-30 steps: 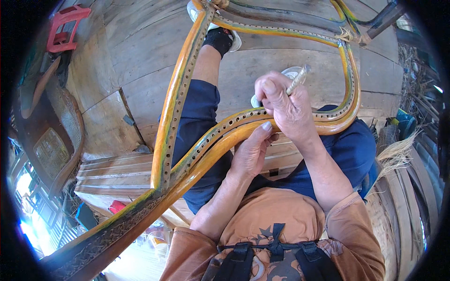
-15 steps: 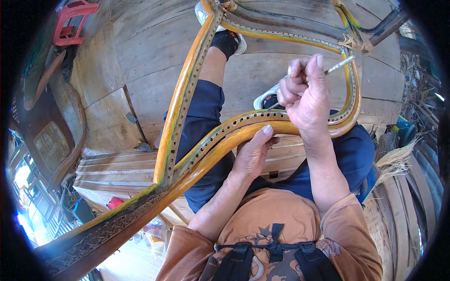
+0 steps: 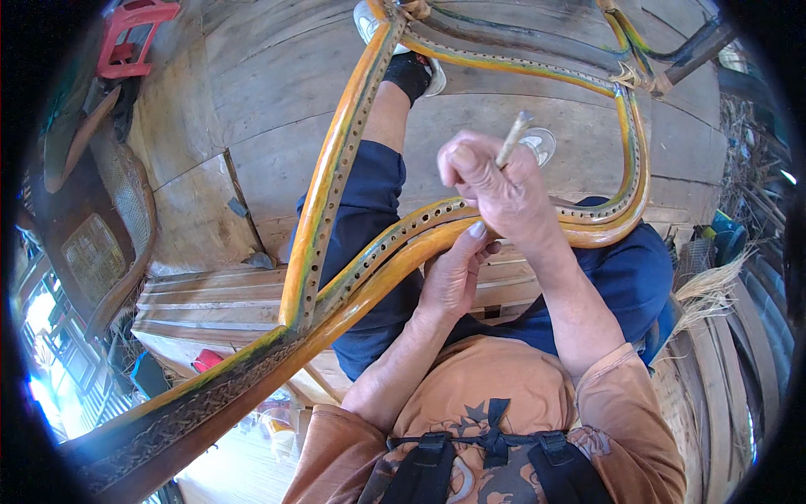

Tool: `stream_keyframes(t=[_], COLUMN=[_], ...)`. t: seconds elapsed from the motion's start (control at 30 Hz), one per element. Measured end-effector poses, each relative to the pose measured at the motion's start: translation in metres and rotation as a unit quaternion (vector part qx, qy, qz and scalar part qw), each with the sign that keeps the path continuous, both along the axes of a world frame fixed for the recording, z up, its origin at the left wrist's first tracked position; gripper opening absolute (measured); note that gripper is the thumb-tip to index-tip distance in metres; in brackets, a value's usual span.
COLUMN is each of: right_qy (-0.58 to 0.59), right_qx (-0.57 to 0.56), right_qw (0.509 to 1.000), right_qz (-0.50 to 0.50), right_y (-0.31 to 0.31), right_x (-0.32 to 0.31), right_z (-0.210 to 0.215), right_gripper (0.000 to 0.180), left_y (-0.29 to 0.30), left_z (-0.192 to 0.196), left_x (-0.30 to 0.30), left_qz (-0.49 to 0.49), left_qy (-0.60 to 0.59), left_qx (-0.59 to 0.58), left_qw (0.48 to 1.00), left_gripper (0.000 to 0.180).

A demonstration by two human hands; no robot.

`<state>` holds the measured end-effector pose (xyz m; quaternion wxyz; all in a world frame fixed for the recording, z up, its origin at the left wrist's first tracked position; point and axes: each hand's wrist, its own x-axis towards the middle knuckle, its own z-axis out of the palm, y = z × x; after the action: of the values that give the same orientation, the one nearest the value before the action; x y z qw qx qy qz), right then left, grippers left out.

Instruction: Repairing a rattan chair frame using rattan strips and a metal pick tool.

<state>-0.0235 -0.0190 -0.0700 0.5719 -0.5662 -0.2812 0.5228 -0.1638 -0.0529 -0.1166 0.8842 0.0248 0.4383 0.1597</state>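
Observation:
A curved wooden furniture frame [image 3: 332,189], yellow and green with rows of small holes, lies across my lap. My left hand [image 3: 451,277] grips its lower curved rail, thumb on top and fingers partly hidden beneath. Just above the thumb, my right hand [image 3: 508,193] is closed around a thin stick-like tool [image 3: 513,139], over the row of holes. The tool's pale upper end sticks up out of the fist; its lower end is hidden by the hand. Braided carving [image 3: 180,420] covers the frame's lower left part.
At the left stands a dark chair with woven cane panels [image 3: 94,252]. A red plastic stool [image 3: 134,38] is at the far left. Stacked wooden planks [image 3: 210,302] lie left of my legs. A bundle of pale fibres [image 3: 714,290] hangs at the right, near curved wooden strips [image 3: 722,386].
My right hand has moved left and tilted, bringing the tool closer to my left thumb; the tool's upper end now points more upward. My left hand keeps its hold on the rail.

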Motion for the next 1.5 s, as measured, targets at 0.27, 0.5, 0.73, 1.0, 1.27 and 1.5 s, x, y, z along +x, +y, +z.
stream_keyframes(t=[0.27, 0.5, 0.73, 1.0, 1.27, 1.5], right_qy=[0.240, 0.091, 0.157, 0.224, 0.031, 0.054], right_qx=[-0.028, -0.036, 0.015, -0.010, 0.026, -0.017], right_qw=[0.967, 0.993, 0.974, 0.960, 0.998, 0.997], right_qz=[-0.087, -0.059, -0.165, -0.166, -0.048, -0.048], right_y=[-0.003, 0.002, 0.011, 0.008, 0.008, 0.007], right_x=[0.013, 0.003, 0.006, 0.008, -0.002, -0.010], right_z=[-0.016, -0.001, 0.020, -0.004, 0.004, -0.006], right_gripper=[0.044, 0.040, 0.046, 0.047, 0.044, 0.044], left_y=[0.002, -0.001, -0.004, 0.009, 0.009, 0.010], left_z=[0.002, -0.001, 0.006, 0.015, 0.013, 0.013], left_x=[0.002, 0.002, -0.005, -0.015, -0.016, -0.015], left_qz=[0.007, -0.033, -0.011, 0.050, 0.056, 0.055], left_qy=[-0.004, 0.026, -0.005, 0.033, 0.036, 0.034], left_qx=[0.000, 0.058, 0.033, 0.046, 0.040, 0.042], left_qw=[1.000, 0.997, 0.999, 0.997, 0.997, 0.997], left_gripper=[0.029, 0.032, 0.039, 0.035, 0.033, 0.033])
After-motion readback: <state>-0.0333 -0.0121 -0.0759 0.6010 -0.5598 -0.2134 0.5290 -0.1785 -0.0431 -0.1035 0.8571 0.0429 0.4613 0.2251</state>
